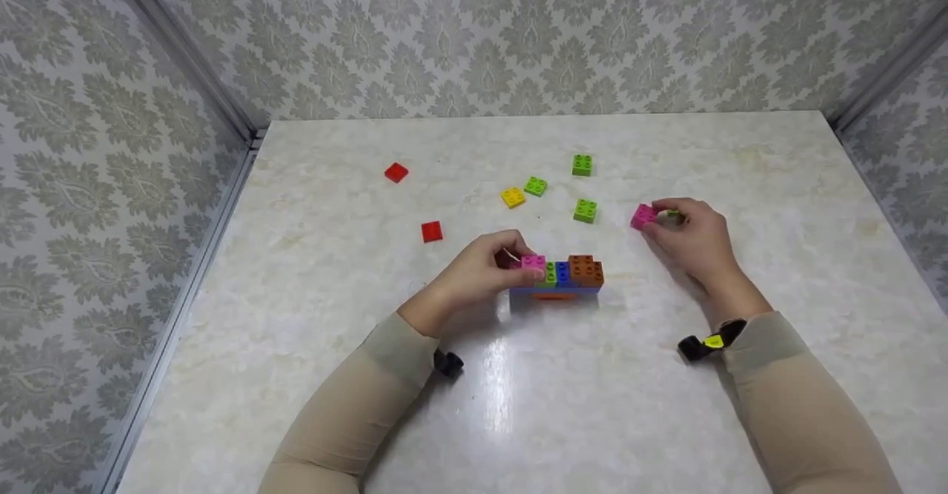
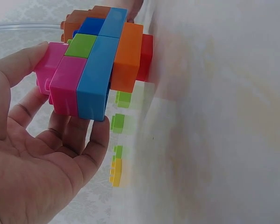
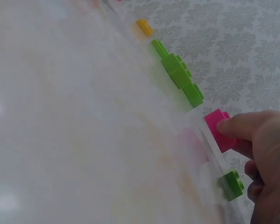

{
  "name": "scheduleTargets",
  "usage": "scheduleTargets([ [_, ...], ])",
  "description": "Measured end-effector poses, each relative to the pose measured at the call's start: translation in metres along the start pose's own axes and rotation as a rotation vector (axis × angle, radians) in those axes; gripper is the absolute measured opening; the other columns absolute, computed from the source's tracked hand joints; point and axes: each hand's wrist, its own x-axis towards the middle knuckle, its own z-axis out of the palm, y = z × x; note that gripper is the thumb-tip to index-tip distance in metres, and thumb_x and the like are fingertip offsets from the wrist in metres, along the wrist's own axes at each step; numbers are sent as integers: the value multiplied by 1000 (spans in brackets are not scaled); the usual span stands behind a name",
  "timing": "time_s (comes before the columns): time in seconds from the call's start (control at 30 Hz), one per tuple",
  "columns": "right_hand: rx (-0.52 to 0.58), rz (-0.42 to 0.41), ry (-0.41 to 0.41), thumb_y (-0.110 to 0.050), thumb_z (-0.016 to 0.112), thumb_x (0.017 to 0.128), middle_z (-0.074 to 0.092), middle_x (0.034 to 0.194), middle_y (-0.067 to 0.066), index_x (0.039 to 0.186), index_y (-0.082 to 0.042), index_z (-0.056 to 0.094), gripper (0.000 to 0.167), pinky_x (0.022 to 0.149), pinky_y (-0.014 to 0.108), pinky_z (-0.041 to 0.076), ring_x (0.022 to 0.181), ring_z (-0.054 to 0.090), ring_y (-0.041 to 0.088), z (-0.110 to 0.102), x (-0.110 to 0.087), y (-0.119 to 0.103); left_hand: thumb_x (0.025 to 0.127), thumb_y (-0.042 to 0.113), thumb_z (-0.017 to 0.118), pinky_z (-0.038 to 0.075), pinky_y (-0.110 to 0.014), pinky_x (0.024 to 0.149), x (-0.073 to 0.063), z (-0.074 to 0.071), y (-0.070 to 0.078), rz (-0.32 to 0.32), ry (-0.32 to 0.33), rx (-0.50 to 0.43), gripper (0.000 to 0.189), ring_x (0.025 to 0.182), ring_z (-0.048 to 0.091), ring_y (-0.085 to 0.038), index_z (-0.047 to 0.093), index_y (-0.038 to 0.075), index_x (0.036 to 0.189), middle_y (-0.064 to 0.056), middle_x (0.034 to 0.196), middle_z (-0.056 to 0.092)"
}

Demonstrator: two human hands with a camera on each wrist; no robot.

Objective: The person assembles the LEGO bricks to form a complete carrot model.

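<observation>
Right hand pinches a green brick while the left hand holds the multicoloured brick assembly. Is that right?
Not quite: the brick is pink, not green. The head view shows the right hand pinching a pink brick while the left hand holds the multicoloured brick assembly.

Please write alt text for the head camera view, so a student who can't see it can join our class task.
A person's left hand holds a multicoloured build of joined toy bricks while the right hand pinches a pink brick. On the pale table, two red pieces, a yellow brick and several green bricks lie loose.
</observation>
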Motion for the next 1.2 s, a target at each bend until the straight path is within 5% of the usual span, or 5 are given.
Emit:
scheduleTargets([
  [0.37, 261, 12, -60, -18, 87, 101, 73, 136, 11, 134, -6, 78, 36, 89, 8, 54, 109, 69, 5, 4, -5, -18, 101, 29, 86, 52, -30, 91, 0, 0, 1, -13, -3, -9, 20, 97, 65, -16, 72, 16, 107, -2, 116, 77],
  [0.63, 375, -62, -79, -7, 84, 102, 68, 142, 16, 144, 3, 71, 45, 106, 11, 54, 116, 69, -2, 10, -13, -39, 102, 30, 86, 52, -31, 91, 0, 0, 1, -20, -2, -1, 20, 98, 63, -16, 73, 16, 107, -1, 114, 77],
  [0.8, 497, -142, -94, 3, 84, 98, 70, 136, 20, 137, 8, 74, 41, 106, 16, 58, 116, 73, 2, 17, -20, -53, 101, 30, 87, 50, -31, 89, 0, 0, 0, -9, 6, 12, 21, 94, 60, -15, 72, 16, 104, 1, 110, 76],
  [1.2, 566, -219, -201, 0, 85, 99, 79, 126, -3, 132, 1, 79, 33, 108, 24, 59, 116, 74, 12, 30, -43, -84, 102, 33, 87, 49, -31, 89, 0, -1, -1, -3, 4, 16, 21, 94, 60, -16, 73, 17, 106, 2, 110, 75],
])
